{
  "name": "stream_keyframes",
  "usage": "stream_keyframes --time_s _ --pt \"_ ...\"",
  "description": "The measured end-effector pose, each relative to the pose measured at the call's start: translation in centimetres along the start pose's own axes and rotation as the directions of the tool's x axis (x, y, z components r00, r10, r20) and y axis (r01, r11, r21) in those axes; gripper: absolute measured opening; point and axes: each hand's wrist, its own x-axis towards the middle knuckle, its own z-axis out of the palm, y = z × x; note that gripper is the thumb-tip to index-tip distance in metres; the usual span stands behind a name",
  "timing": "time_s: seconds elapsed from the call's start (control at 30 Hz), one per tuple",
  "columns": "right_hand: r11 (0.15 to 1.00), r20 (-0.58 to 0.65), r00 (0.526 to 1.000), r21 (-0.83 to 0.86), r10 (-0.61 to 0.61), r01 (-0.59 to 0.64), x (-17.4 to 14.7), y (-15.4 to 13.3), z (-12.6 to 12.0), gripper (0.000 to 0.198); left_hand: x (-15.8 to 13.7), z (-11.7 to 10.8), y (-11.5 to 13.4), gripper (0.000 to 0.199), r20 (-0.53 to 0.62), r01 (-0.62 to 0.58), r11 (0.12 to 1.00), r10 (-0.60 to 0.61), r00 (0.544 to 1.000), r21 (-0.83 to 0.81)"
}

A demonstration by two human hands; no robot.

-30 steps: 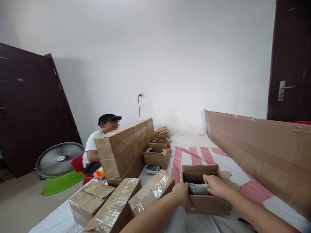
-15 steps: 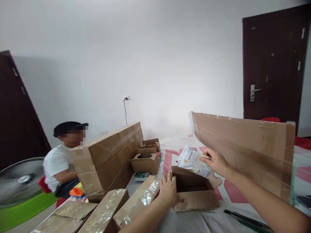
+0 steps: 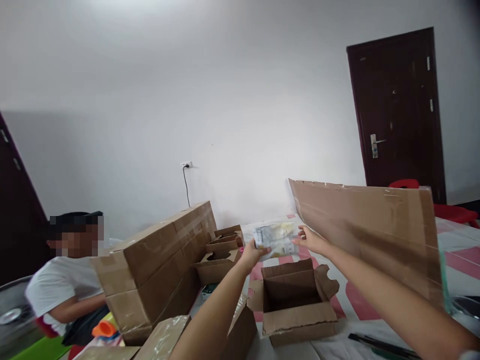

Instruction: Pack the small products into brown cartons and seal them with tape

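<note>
A white, partly see-through plastic packet [image 3: 276, 236] with print and yellowish patches is held up above the table. My left hand [image 3: 255, 254] grips its left edge, fingers mostly behind it. At the packet's right edge, my right hand [image 3: 308, 239] pinches with thumb and fingers. Nearer to me and below both hands stands an open cardboard box [image 3: 300, 320], its flaps spread and its inside dark. What the packet contains I cannot make out.
Closed cardboard boxes [image 3: 161, 337] lie at front left beside a tall carton wall [image 3: 165, 265]. Open boxes [image 3: 217, 260] stand behind. A cardboard sheet [image 3: 367, 230] rises on the right. A dark tool [image 3: 378, 345] lies front right. Another person [image 3: 67, 285] sits at left.
My left hand has left the box's rim and taken the packet's left edge. The packet has moved from over the box to farther back, now between both hands. The view has shifted.
</note>
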Motion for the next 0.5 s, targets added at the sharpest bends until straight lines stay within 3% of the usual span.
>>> stream_keyframes --time_s 0.13,0.23,0.33,0.43,0.5 --pt "0.993 0.004 0.998 0.103 0.062 -0.062 2.4 1.6 2.9 0.062 2.8 0.4 0.5 0.027 -0.08 0.055 0.998 -0.054 0.995 0.015" --pt "0.982 -0.048 0.998 0.189 0.042 -0.033 1.9 1.3 3.9 0.072 2.3 1.3 1.1 0.025 -0.079 0.038 0.999 -0.039 0.996 -0.018" --pt "0.953 -0.061 0.998 0.299 -0.021 0.039 -0.5 1.0 2.9 0.082 -0.6 2.0 1.8 0.037 -0.042 -0.014 0.996 0.01 0.999 -0.09" --pt "0.917 0.025 0.997 0.393 -0.078 0.062 -4.3 1.0 0.6 0.073 -5.1 2.6 2.4 0.059 0.002 -0.038 0.987 0.039 0.999 -0.157" --pt "0.906 0.106 0.989 0.421 -0.098 0.045 -7.6 1.0 -1.2 0.066 -8.8 2.9 2.4 0.062 0.048 -0.023 0.985 0.031 0.998 -0.172"
